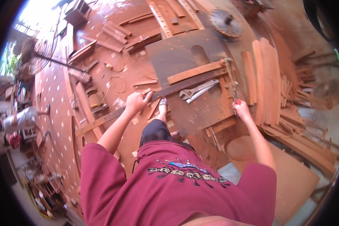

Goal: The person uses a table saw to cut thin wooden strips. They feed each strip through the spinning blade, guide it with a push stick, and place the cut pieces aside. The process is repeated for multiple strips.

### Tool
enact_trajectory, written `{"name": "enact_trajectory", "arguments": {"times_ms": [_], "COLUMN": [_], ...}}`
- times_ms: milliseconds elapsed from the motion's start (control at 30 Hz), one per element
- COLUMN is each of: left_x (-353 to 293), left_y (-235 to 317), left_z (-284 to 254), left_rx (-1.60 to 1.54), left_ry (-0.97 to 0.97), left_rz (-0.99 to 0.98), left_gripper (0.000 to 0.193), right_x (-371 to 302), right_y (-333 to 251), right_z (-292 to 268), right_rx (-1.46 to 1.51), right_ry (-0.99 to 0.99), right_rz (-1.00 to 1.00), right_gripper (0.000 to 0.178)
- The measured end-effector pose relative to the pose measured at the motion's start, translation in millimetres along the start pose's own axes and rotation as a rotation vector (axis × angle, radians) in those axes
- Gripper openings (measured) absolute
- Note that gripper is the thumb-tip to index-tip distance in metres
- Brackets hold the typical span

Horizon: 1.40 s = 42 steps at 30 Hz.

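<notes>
A long wooden bar (pixel 107 116) runs slantwise from the lower left onto the dark metal saw table (pixel 169 56). My left hand (pixel 136 101) is closed over this bar just off the table's left edge, thumb on top. At the table's right edge my right hand (pixel 241 109) is closed round a red-handled tool (pixel 238 101); its kind is hard to make out. The tool meets the metal bracket (pixel 231 77) at the bar's right end. An adjustable wrench (pixel 199 89) lies on the table beside a pale tube (pixel 203 91). A shorter wooden strip (pixel 195 72) lies along the bar.
A round saw blade (pixel 225 23) stands at the table's far right corner. Long boards (pixel 265 81) and scrap wood are piled on the right. Loose planks (pixel 115 32) and a cable (pixel 109 84) litter the dusty tiled floor. Another person (pixel 20 118) is at the far left.
</notes>
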<state>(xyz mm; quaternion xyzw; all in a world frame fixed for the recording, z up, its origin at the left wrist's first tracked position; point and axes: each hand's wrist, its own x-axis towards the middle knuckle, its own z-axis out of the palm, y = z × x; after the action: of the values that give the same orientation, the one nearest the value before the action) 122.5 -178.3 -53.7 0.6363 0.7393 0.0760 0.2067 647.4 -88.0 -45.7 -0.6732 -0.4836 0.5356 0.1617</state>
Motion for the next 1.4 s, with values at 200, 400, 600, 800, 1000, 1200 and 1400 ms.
{"name": "enact_trajectory", "arguments": {"times_ms": [200, 400, 600, 800, 1000, 1200, 1400], "left_x": [-7, 29, 91, 126, 175, 213, 214], "left_y": [6, 6, -8, -37, -54, -67, -91], "left_z": [2, -4, -5, -35, -57, -89, -94], "left_rx": [0.007, 0.033, 0.116, 0.159, 0.161, 0.185, 0.188], "left_ry": [0.09, 0.181, 0.206, 0.155, 0.155, 0.125, 0.081], "left_rz": [0.005, -0.02, -0.043, -0.153, -0.189, -0.208, -0.183], "left_gripper": [0.077, 0.076, 0.076, 0.08, 0.082, 0.08, 0.081], "right_x": [-31, 25, 77, 115, 158, 179, 164], "right_y": [-7, -35, -58, -109, -147, -187, -208], "right_z": [-14, -21, -18, 15, 34, 50, 71], "right_rx": [0.012, 0.081, 0.094, 0.1, 0.096, 0.033, 0.022], "right_ry": [0.033, -0.013, -0.022, -0.04, -0.041, 0.052, 0.043], "right_rz": [-0.048, 0.005, 0.019, 0.013, 0.038, 0.071, 0.074], "right_gripper": [0.004, 0.001, 0.004, 0.009, 0.018, 0.016, 0.017]}}
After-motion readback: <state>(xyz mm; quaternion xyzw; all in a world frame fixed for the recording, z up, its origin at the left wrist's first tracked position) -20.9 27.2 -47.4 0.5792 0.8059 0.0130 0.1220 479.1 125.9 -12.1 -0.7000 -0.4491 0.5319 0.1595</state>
